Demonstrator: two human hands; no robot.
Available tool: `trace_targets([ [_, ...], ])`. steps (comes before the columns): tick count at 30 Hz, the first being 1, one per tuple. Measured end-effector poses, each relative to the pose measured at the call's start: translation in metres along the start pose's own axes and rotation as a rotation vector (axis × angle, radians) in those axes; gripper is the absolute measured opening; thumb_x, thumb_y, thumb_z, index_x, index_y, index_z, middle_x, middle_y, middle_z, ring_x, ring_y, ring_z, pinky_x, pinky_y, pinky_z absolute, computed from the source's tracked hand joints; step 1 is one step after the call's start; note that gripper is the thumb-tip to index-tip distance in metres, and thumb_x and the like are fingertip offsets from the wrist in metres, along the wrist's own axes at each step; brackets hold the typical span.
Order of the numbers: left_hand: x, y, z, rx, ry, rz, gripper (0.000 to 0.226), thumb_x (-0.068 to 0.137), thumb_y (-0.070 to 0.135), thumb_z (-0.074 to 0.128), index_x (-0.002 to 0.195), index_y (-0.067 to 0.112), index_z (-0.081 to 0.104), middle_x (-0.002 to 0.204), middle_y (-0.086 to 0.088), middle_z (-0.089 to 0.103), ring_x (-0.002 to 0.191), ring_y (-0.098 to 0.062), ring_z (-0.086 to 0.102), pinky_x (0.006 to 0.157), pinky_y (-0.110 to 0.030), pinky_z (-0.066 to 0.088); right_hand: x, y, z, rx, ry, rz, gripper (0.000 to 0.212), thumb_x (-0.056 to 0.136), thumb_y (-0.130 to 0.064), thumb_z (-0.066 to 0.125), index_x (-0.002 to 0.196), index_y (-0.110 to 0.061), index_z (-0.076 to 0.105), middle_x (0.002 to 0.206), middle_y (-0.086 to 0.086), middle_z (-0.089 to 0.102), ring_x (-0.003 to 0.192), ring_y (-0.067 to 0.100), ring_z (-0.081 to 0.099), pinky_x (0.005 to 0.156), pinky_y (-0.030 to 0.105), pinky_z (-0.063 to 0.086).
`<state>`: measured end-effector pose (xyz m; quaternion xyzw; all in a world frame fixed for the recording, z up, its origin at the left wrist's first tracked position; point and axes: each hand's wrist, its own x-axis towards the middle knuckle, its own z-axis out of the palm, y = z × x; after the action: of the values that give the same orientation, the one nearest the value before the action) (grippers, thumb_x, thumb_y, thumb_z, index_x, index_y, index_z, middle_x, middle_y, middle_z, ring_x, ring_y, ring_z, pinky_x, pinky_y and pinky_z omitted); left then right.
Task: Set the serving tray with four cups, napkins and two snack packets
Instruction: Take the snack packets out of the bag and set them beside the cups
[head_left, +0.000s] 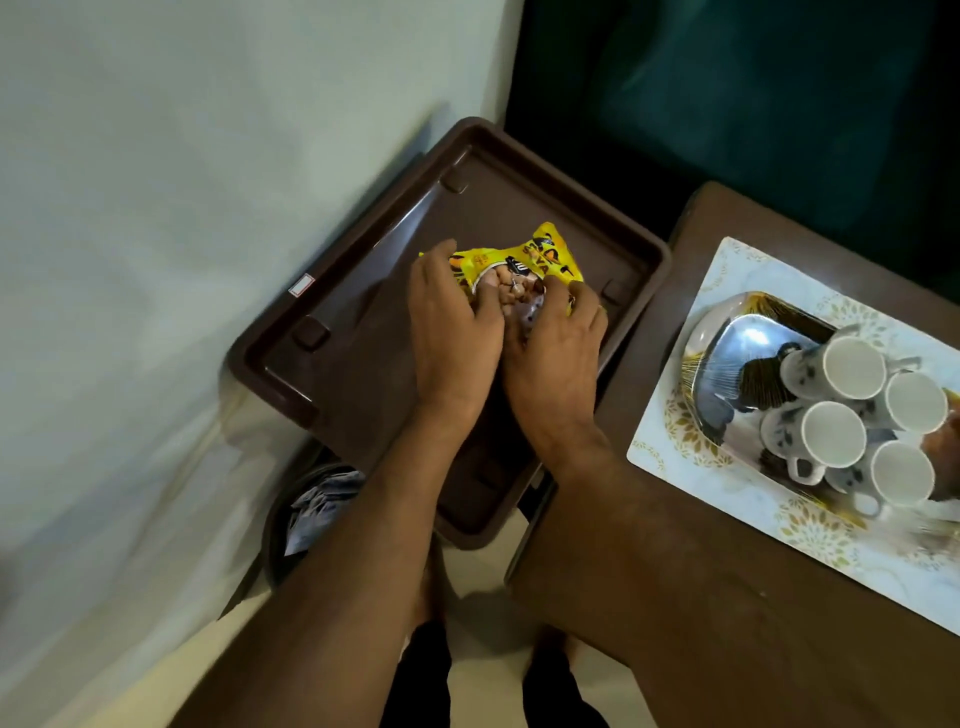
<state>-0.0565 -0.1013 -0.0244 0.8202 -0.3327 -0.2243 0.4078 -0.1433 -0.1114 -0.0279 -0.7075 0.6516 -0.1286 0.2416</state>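
At the bottom of the frame two bare forearms reach up toward the middle. The left hand (451, 325) and right hand (553, 353) sit side by side, fingers curled and pinching a yellow snack packet (524, 265) over a dark brown plastic stool (311, 332) with a raised rim. Lower left, a round bin (291, 519) holds crumpled paper. At the right edge, a brown surface (727, 623) carries a patterned white tray (727, 280); on it lies a shiny plate (727, 343) with four white cups (878, 421) clustered together.
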Motion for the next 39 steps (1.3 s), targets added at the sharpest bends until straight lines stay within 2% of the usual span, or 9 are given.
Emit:
trace_targets([
  [6,0.026,0.006,0.011,0.061,-0.029,-0.006,0.030,0.098,0.023,0.068,0.124,0.009,0.070,0.117,-0.007,0.075,0.109,-0.020,0.069,0.082,-0.013,0.042,0.020,0.004,0.002,0.025,0.028,0.042,0.047,0.103,-0.033,0.054,0.142,-0.007,0.049,0.140,0.017,0.049,0.130,0.034,0.044,0.109,0.042,0.039],
  [10,0.024,-0.002,0.001,0.018,-0.064,-0.037,0.019,0.089,0.016,0.078,0.108,0.015,0.077,0.101,0.000,0.079,0.092,-0.014,0.074,0.085,-0.027,0.058,0.040,0.005,-0.005,0.108,0.098,0.056,0.045,0.100,-0.033,0.059,0.137,-0.009,0.055,0.135,0.016,0.054,0.130,0.032,0.045,0.111,0.040,0.038],
  [13,0.017,-0.009,0.000,-0.036,-0.081,-0.034,0.017,0.085,0.010,0.082,0.099,0.018,0.077,0.088,0.010,0.075,0.080,-0.004,0.072,0.075,-0.012,0.056,0.067,0.005,-0.011,0.218,0.108,0.084,0.045,0.100,-0.030,0.061,0.138,-0.008,0.056,0.132,0.013,0.064,0.128,0.027,0.054,0.110,0.034,0.041],
  [15,0.013,-0.013,-0.001,-0.056,-0.085,-0.022,0.019,0.083,0.007,0.082,0.096,0.020,0.077,0.083,0.016,0.070,0.080,-0.003,0.071,0.075,-0.014,0.057,0.083,0.003,-0.014,0.327,0.079,0.133,0.038,0.100,-0.026,0.062,0.133,-0.006,0.063,0.119,0.009,0.073,0.112,0.018,0.064,0.101,0.028,0.048],
  [19,0.011,-0.017,-0.003,-0.093,-0.081,-0.037,0.020,0.083,0.006,0.082,0.093,0.021,0.076,0.078,0.020,0.068,0.078,0.002,0.071,0.074,-0.019,0.060,0.099,0.002,-0.009,0.409,0.016,0.204,0.021,0.098,-0.025,0.065,0.096,-0.009,0.077,0.087,0.004,0.075,0.086,0.016,0.069,0.086,0.038,0.059],
  [27,0.008,-0.025,-0.012,-0.149,-0.067,-0.162,0.027,0.079,0.004,0.083,0.086,0.028,0.072,0.062,0.017,0.067,0.066,0.007,0.068,0.077,-0.034,0.065,0.102,0.000,-0.004,0.456,0.059,0.215,0.029,0.103,-0.026,0.059,0.087,-0.003,0.068,0.071,-0.003,0.058,0.068,0.011,0.051,0.067,0.028,0.043],
  [31,0.012,-0.021,-0.016,-0.227,-0.197,-0.192,0.026,0.079,0.018,0.084,0.101,0.026,0.074,0.073,0.004,0.073,0.080,-0.012,0.077,0.083,-0.049,0.065,0.099,-0.005,-0.005,0.458,0.074,0.161,0.026,0.105,-0.024,0.056,0.082,-0.013,0.059,0.066,-0.012,0.051,0.059,0.000,0.044,0.059,0.021,0.036],
  [35,0.022,-0.009,-0.017,-0.195,-0.292,-0.088,0.047,0.069,0.052,0.081,0.110,0.032,0.073,0.096,0.014,0.077,0.092,0.000,0.075,0.083,-0.030,0.063,0.092,-0.010,-0.013,0.513,0.083,0.056,0.018,0.103,-0.018,0.057,0.087,-0.016,0.063,0.071,-0.014,0.055,0.064,-0.003,0.049,0.060,0.009,0.039],
  [39,0.030,-0.001,-0.011,-0.172,-0.436,-0.027,0.021,0.076,0.036,0.084,0.092,0.033,0.072,0.081,0.017,0.078,0.080,0.003,0.074,0.075,-0.019,0.060,0.087,-0.017,-0.022,0.559,0.090,-0.013,0.011,0.099,-0.016,0.064,0.092,-0.010,0.070,0.080,-0.007,0.066,0.077,0.007,0.063,0.072,0.026,0.055],
])
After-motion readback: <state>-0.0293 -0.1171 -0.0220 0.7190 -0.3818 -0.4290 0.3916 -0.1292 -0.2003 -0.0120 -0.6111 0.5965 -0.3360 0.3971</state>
